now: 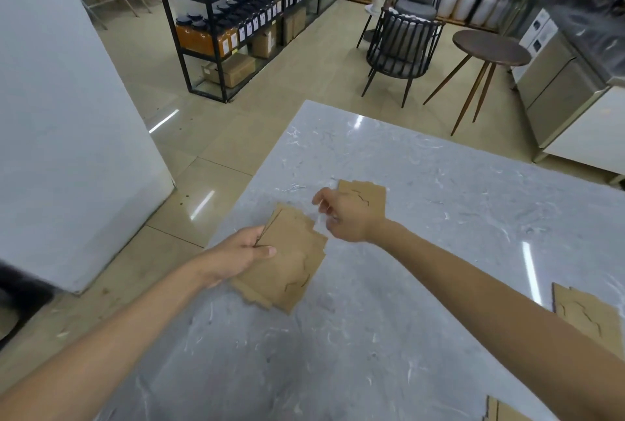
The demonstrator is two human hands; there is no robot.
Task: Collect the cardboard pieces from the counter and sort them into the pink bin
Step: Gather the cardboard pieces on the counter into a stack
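Your left hand (241,256) pinches a stack of cardboard pieces (291,265) over the marble surface (422,184), your right hand (345,214) loosely curled over another cardboard piece (370,194) just beyond.

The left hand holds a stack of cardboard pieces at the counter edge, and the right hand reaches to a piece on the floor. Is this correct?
Not quite. In the head view the right hand reaches toward a single cardboard piece lying on the counter, not the floor. The left hand does hold the cardboard stack.
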